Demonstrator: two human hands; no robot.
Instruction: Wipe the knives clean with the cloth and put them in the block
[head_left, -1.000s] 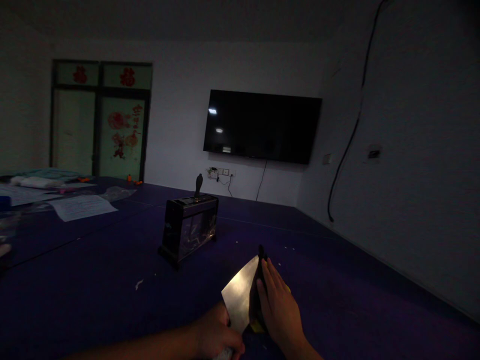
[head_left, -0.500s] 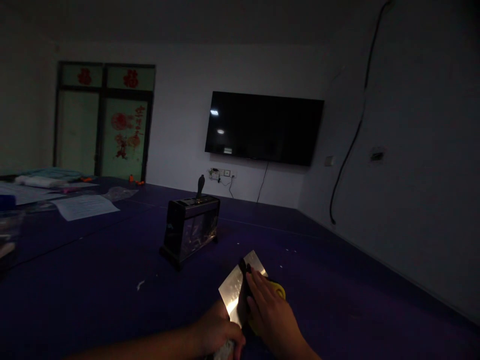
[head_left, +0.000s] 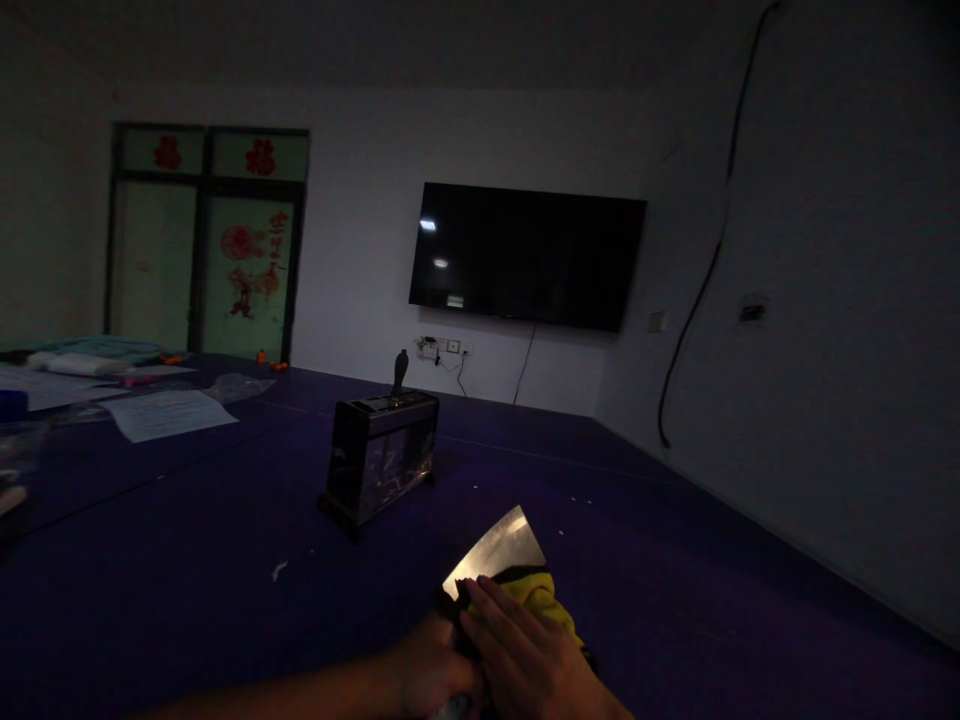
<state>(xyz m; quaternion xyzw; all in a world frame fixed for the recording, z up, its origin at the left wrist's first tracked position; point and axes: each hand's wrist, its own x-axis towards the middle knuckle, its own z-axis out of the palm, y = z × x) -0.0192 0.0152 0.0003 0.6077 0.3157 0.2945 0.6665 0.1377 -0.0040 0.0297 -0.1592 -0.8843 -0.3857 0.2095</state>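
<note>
A broad steel cleaver blade (head_left: pixel 501 550) points away from me, low in the middle of the view. My left hand (head_left: pixel 433 668) is closed around its handle at the bottom edge. My right hand (head_left: pixel 529 660) presses a yellow and black cloth (head_left: pixel 538 592) against the blade near the handle, fingers together and bent over the cloth. The handle itself is mostly hidden by both hands.
A dark knife block (head_left: pixel 379 457) with one handle sticking up stands on the purple table (head_left: pixel 187 560) beyond the blade. Papers (head_left: pixel 161 412) and clutter lie at the far left. A dark television (head_left: pixel 525 255) hangs on the wall; the room is dim.
My right hand and the cloth slid back along the blade toward the handle, and the blade tilted flatter, showing more bare steel at its far end.
</note>
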